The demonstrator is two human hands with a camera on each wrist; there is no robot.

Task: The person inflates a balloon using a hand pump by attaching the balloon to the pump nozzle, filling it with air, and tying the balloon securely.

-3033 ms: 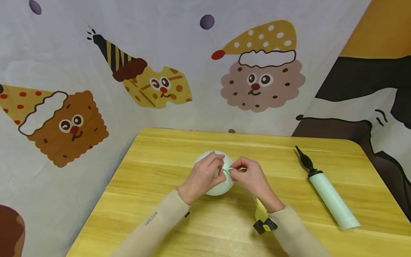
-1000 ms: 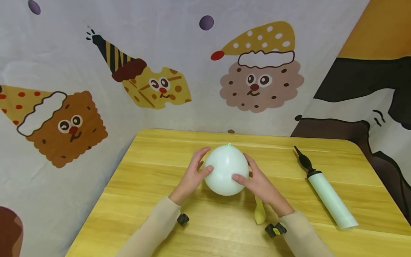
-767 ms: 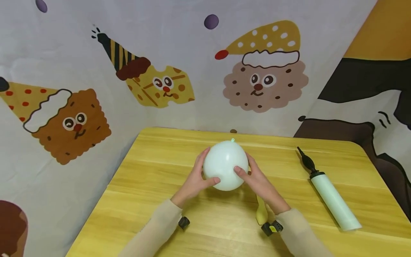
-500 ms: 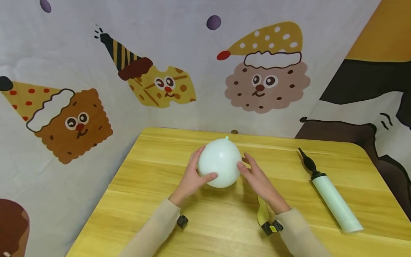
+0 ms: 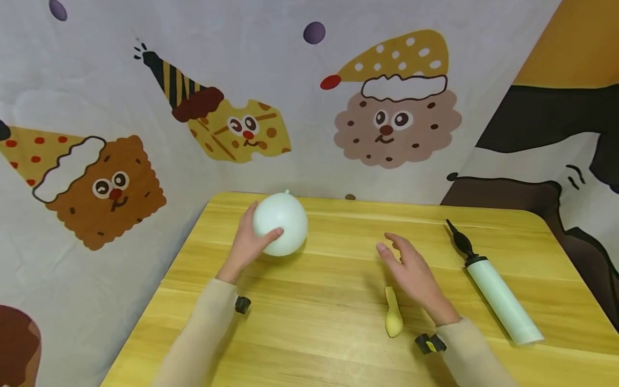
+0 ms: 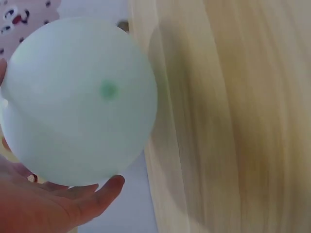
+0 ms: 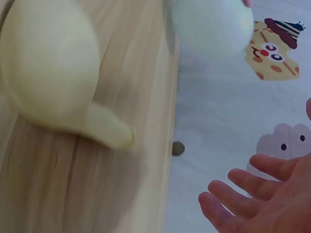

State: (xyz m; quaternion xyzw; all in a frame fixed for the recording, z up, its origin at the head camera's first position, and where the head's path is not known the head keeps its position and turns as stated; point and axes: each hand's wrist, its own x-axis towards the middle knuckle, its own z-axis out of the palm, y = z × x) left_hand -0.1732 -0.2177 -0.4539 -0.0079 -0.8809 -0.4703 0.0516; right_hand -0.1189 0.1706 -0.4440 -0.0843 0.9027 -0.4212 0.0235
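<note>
An inflated pale mint balloon point(image 5: 285, 223), its knotted neck pointing to the back, is at the left rear of the table. My left hand point(image 5: 247, 242) grips it from the left, thumb on the near side and fingers round the far side. In the left wrist view the balloon point(image 6: 82, 107) fills much of the picture, with a greener spot on its skin. My right hand point(image 5: 411, 271) hovers over the table with fingers apart, holding nothing. A limp yellow balloon point(image 5: 394, 314) lies just left of the right wrist; the right wrist view shows this yellow balloon point(image 7: 53, 68) up close.
On the right of the wooden table point(image 5: 329, 344) lies a balloon pump point(image 5: 503, 301) with a mint barrel and a black nozzle pointing to the back. A cloth with cartoon prints point(image 5: 309, 177) hangs behind the table's rear edge.
The hands first pinched at the mint balloon's neck, then turned it and held it between both palms. The right hand has let go and moved right; the left has carried the balloon left and back.
</note>
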